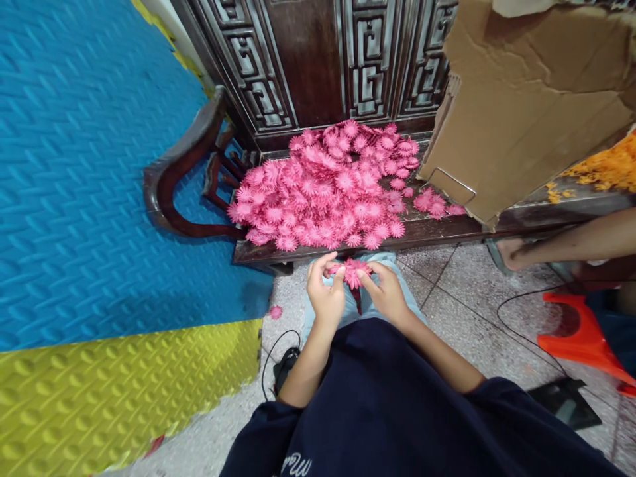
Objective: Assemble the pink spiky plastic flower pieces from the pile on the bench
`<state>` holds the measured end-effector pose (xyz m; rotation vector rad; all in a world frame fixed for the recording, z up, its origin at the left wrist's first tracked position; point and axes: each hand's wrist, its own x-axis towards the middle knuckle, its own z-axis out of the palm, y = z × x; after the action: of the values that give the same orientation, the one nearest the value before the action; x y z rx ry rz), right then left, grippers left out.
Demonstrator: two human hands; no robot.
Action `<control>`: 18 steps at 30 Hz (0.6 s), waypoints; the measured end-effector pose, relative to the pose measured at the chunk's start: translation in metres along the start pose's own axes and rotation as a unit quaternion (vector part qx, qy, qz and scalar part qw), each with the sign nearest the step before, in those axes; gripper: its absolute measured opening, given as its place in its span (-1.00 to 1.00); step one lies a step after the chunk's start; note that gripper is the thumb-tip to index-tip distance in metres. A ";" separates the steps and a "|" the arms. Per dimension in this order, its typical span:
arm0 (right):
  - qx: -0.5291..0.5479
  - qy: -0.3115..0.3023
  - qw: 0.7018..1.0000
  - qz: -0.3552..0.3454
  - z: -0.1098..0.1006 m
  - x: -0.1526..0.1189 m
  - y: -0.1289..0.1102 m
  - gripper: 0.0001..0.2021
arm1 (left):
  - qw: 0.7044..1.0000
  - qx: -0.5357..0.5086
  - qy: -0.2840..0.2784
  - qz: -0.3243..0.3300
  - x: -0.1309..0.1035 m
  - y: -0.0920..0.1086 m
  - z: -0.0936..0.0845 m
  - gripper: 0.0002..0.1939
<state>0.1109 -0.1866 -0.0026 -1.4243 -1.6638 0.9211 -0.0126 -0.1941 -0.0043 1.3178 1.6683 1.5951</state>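
Observation:
Between my two hands, above my lap, is a pink artificial flower (354, 272) with layered, pointed petals. My left hand (325, 291) pinches its left side between thumb and fingers. On the right side, my right hand (385, 291) grips the petals with thumb and forefinger. Just beyond my hands, a large heap of similar pink flowers (318, 192) covers the left part of a dark wooden bench (422, 233). A few loose ones lie to the right of the heap, beside the cardboard.
A cardboard sheet (536, 126) stands on the bench, with orange flowers (606, 165) beyond it. The bench's curved armrest (169, 199) juts out at left, by blue mats (89, 172). One pink flower (275, 312) lies on the floor. Another person's leg (571, 242) and an orange stool (571, 331) are at right.

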 end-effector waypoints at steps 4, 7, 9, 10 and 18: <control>0.057 0.012 0.998 0.015 0.002 -0.003 -0.004 -0.75 | 0.998 -0.006 0.057 0.014 -0.001 0.002 0.001 -0.75; 0.143 0.008 0.989 0.038 0.006 -0.005 -0.009 -0.76 | 0.995 -0.019 0.098 0.014 -0.002 0.004 0.004 -0.79; 0.187 0.016 0.981 0.058 0.009 -0.007 -0.013 -0.78 | 0.991 -0.036 0.128 0.014 -0.004 0.005 0.007 -0.81; 0.200 0.021 0.977 0.067 0.010 -0.008 -0.015 -0.78 | 0.988 -0.048 0.145 0.015 -0.005 0.007 0.007 -0.82; 0.209 0.036 0.974 0.077 0.004 -0.015 -0.024 -0.77 | 0.981 -0.098 0.167 0.022 -0.004 0.014 -0.004 -0.77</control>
<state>0.0976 -0.2048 0.0156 -1.2876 -1.2249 1.2089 -0.0099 -0.2015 0.0091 1.0372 1.6219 2.0390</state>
